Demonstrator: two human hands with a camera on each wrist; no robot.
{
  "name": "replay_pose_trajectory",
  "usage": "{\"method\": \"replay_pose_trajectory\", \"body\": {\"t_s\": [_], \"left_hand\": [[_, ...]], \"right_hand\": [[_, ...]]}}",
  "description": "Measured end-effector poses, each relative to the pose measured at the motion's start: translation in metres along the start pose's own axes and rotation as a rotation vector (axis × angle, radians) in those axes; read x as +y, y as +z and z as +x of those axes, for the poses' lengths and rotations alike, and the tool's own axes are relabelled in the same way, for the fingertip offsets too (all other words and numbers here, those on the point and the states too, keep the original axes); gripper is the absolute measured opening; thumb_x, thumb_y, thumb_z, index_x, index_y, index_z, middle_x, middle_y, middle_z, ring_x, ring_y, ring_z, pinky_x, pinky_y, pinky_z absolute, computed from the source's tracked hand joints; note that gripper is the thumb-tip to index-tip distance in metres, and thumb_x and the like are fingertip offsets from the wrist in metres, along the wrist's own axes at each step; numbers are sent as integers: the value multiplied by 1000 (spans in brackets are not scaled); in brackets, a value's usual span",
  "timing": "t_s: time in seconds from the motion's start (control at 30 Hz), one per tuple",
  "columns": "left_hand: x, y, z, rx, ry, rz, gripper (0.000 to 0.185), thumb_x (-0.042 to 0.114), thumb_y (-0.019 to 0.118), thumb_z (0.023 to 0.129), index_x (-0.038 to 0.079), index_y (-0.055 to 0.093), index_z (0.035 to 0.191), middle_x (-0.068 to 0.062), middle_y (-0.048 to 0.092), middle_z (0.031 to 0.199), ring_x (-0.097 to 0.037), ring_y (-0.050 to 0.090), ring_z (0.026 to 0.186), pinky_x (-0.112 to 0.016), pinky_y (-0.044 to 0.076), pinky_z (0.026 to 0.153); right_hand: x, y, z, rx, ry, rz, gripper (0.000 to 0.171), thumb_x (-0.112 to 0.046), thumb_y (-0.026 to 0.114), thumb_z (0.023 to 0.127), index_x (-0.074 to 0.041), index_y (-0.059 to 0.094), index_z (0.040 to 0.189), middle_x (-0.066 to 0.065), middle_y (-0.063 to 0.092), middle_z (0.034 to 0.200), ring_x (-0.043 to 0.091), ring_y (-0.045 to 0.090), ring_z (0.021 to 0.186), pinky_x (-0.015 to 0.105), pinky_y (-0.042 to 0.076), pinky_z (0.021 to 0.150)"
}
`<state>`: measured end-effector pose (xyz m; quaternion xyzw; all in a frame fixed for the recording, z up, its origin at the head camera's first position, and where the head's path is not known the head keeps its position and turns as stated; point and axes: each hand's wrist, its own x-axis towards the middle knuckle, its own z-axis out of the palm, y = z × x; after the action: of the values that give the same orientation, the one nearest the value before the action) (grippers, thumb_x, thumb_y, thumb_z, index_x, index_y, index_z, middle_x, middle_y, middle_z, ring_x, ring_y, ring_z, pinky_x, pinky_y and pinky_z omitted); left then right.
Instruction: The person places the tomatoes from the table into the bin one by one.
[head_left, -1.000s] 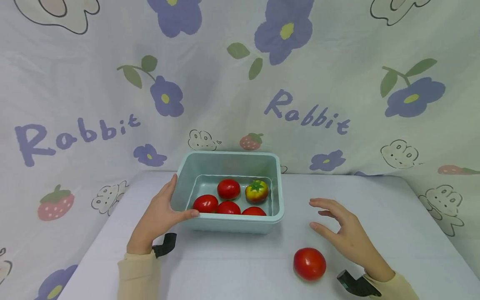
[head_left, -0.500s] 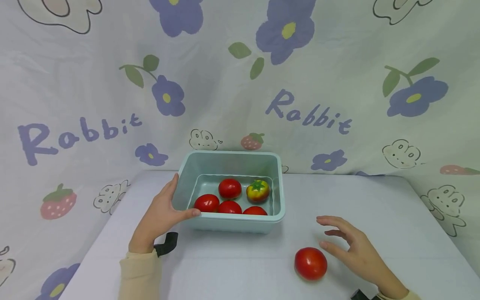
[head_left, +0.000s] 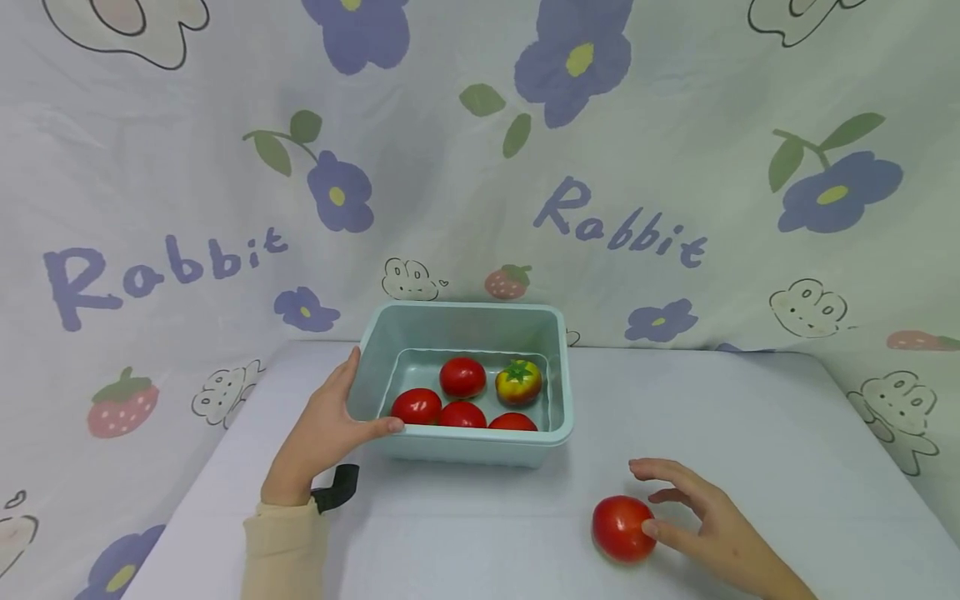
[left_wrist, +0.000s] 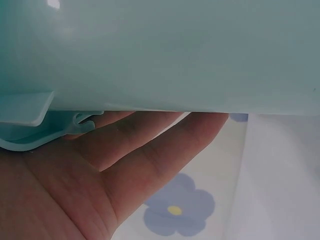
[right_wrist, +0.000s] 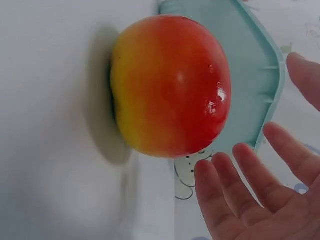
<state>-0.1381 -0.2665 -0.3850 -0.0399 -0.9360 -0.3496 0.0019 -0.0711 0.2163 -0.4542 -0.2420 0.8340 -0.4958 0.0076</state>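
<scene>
A pale teal plastic bin (head_left: 465, 446) stands on the table with several red tomatoes (head_left: 462, 377) inside and one yellow-red tomato with a green star-shaped top (head_left: 518, 382). My left hand (head_left: 322, 437) grips the bin's front left corner, thumb on the front rim and fingers along the left wall. In the left wrist view those fingers (left_wrist: 155, 155) lie partly hidden behind the wall. A single red tomato (head_left: 622, 530), yellowish on its lower side in the right wrist view, rests on the table. My right hand (head_left: 701, 521) hovers beside it, fingers spread, thumb overlapping its right side in the head view.
The white-covered table (head_left: 465, 542) runs back to a hanging printed cloth (head_left: 450, 208) with purple flowers, rabbits and strawberries. The bin stands close to that cloth. A black strap piece (head_left: 337, 487) shows at my left wrist.
My right hand has come down toward the front of the table and then over to the lone tomato. The left hand keeps its hold on the bin; the tomatoes have stayed in place.
</scene>
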Motion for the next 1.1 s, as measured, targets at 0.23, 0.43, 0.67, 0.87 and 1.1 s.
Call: {"method": "replay_pose_trajectory", "body": {"t_s": [0.23, 0.43, 0.67, 0.87, 1.1], "left_hand": [[-1, 0, 0, 1, 2, 3, 124, 56, 81, 77, 7, 5, 162, -20, 17, 165, -44, 22, 148, -71, 31, 108], [-1, 1, 0, 5, 9, 11, 124, 56, 81, 77, 7, 5, 162, -20, 18, 165, -44, 23, 147, -71, 32, 108], [-1, 1, 1, 3, 10, 11, 125, 57, 81, 77, 6, 5, 162, -21, 18, 165, -45, 23, 147, -70, 32, 107], [-1, 1, 1, 3, 12, 12, 125, 58, 81, 77, 5, 5, 161, -21, 17, 165, -45, 23, 147, -70, 31, 108], [-1, 0, 1, 3, 16, 13, 124, 57, 80, 78, 4, 6, 161, -21, 18, 165, -45, 23, 147, -70, 32, 108]], "right_hand": [[1, 0, -5, -72, 68, 37, 56, -16, 78, 89, -13, 55, 140, 12, 59, 135, 12, 58, 116, 31, 59, 84], [3, -2, -6, -170, 211, 63, 60, -24, 75, 90, -14, 50, 144, 13, 55, 140, 6, 55, 118, 28, 58, 86], [9, -2, -8, -247, 302, 80, 61, -28, 74, 91, -15, 50, 145, 13, 52, 143, 13, 54, 117, 27, 57, 81], [9, 1, -5, -289, 430, 90, 63, -34, 74, 90, -15, 50, 146, 13, 52, 140, 29, 53, 113, 36, 61, 75], [10, 4, -4, -306, 480, 30, 67, -39, 77, 87, -16, 51, 145, 13, 55, 136, 27, 54, 110, 38, 61, 73]]}}
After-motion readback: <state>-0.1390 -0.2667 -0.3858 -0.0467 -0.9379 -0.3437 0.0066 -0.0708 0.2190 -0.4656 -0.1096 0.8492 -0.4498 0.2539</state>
